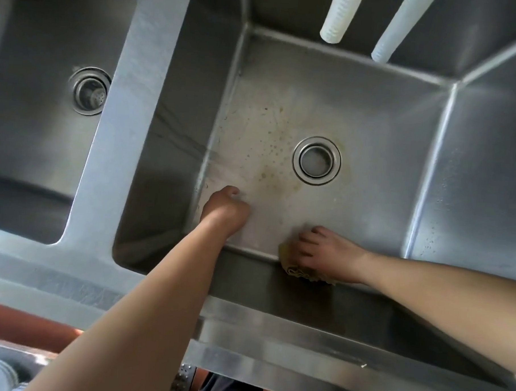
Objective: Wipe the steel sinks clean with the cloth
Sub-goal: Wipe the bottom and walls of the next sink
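Cloth (pixel 303 272) crumpled under my right hand's (pixel 322 251) curled fingers; I should press firmly, sweeping toward drain (pixel 317 160) stains; left hand (pixel 225 207) fisted, holding nothing.

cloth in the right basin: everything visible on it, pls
The cloth is yellowish tan, crumpled into a wad with ridged folds showing along its near edge. It looks like soft woven fabric. It sits at the near edge of the right sink, where floor meets front wall, mostly hidden under the right hand, which presses on it with curled fingers. The left hand is apart from it.
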### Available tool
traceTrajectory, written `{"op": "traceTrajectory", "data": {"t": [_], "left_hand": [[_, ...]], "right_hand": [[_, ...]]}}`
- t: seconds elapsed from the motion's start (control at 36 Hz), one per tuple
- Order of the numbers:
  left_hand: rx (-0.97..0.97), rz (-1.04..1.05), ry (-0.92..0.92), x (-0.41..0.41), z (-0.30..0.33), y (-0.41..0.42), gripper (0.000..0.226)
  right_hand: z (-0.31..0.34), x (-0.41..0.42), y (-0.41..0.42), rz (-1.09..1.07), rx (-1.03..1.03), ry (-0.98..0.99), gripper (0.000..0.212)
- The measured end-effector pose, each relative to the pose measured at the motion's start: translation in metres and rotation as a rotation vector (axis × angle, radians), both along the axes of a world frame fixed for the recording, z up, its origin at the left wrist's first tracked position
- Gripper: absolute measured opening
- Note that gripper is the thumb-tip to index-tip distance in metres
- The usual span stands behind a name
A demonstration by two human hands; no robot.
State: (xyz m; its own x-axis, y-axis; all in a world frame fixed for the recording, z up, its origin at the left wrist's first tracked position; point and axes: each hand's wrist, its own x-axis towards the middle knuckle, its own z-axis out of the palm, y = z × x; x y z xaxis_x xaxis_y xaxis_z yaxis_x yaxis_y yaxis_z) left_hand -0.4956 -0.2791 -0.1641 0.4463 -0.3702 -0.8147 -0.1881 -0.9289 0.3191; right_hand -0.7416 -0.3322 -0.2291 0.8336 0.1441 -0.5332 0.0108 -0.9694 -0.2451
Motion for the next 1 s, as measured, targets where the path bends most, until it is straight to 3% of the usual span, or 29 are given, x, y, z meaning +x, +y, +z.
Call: {"op": "traceTrajectory", "data": {"t": [0.08, 0.19, 0.28, 0.39, 0.47, 0.67, 0.86, 1.0], "left_hand": [[-0.007, 0.020, 0.002, 0.001, -0.003, -0.001, 0.050], [0.007, 0.003, -0.005, 0.001, -0.004, -0.002, 0.050], [0.018, 0.027, 0.005, 0.001, -0.005, -0.003, 0.049], [0.019, 0.056, -0.010, 0.003, -0.007, -0.003, 0.048], [0.013, 0.080, -0.022, 0.005, -0.007, -0.002, 0.047], [0.015, 0.050, 0.007, 0.004, 0.001, -0.002, 0.047], [-0.005, 0.041, -0.015, 0.004, 0.011, -0.008, 0.051], [-0.080, 0.049, -0.080, 0.005, 0.019, -0.005, 0.049]], "right_hand": [[-0.010, -0.008, 0.008, 0.007, 0.073, 0.086, 0.037], [-0.007, 0.001, 0.011, -0.114, 0.126, 0.197, 0.046], [-0.012, 0.019, 0.012, -0.236, 0.156, 0.055, 0.042], [-0.028, 0.044, 0.005, -0.453, 0.135, -0.092, 0.059], [-0.030, 0.063, -0.013, -0.605, 0.068, -0.150, 0.057], [-0.026, 0.062, -0.058, -1.066, -0.123, -0.065, 0.048], [-0.020, 0.034, -0.033, -0.991, -0.015, -0.077, 0.047], [-0.012, 0.011, -0.005, -0.702, 0.024, 0.094, 0.052]]}}
